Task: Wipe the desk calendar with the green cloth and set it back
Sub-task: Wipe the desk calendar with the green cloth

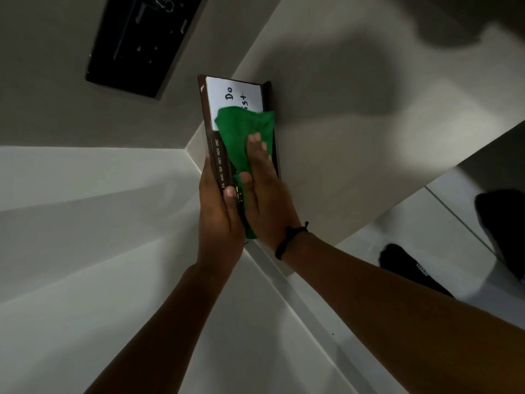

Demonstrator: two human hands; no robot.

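My left hand (220, 211) is reaching forward, fingers wrapped around the near end of the desk calendar (218, 163), thumb lying on its month strip. The calendar is being held off the pale bench (326, 155), its long axis pointing away from me, the white "Do" card at the far end. My right hand (265, 191), flat with fingers together, is pressing the green cloth (244, 129) onto the calendar's face. A black cord is circling that wrist.
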